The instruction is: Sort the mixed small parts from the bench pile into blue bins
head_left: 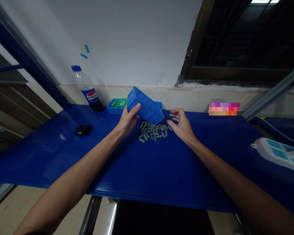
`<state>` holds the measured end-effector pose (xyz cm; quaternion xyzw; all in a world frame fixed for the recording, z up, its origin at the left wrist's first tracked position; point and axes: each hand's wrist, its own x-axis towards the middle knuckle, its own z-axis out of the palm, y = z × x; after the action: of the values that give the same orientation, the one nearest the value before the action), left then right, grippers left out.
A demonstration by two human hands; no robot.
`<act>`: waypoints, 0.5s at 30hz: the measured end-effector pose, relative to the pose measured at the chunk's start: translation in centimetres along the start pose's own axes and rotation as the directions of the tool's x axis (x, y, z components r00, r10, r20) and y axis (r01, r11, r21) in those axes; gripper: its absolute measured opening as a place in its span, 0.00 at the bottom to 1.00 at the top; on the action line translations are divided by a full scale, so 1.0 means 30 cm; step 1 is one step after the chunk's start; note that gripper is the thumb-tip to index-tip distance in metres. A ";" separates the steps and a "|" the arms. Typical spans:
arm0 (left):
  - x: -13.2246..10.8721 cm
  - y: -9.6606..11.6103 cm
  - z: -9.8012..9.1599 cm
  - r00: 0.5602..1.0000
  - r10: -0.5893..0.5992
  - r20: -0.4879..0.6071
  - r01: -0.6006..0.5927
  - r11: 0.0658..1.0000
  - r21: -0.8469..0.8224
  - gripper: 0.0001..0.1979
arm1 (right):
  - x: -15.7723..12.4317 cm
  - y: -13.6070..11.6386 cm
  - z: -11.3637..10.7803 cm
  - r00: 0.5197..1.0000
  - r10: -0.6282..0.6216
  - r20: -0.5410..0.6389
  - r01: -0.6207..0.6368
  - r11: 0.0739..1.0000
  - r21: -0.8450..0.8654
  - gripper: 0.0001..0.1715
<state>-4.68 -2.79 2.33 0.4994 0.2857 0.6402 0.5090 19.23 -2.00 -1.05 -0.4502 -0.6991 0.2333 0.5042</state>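
My left hand (129,120) grips a blue plastic bin (145,106) by its left end, thumb on the near side. The bin is tilted down to the right, and its inside is hidden from me. Below it, a loose pile of small grey cylinders (152,132) lies spread on the blue table. To the right of the pile, my right hand (182,124) hovers with fingers curved and apart, holding nothing. Behind the tilted bin stands another blue bin (114,111) with a green plastic packet (119,103) in it.
A cola bottle (89,91) stands at the back left of the blue table (137,176), with a black computer mouse (83,130) in front. A white power strip (279,153) lies at the right. A blurred colourful pack (224,108) sits by the wall.
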 end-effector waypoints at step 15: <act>0.004 0.020 -0.048 1.000 0.021 0.008 -0.022 0.981 0.195 0.37 | -0.051 0.018 0.063 0.912 -0.021 0.411 0.231 0.853 -0.469 0.30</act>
<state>-6.24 -2.66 2.40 0.5519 0.3401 0.6130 0.4516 17.86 -2.82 -2.95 -0.4632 -0.8503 0.0916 0.2325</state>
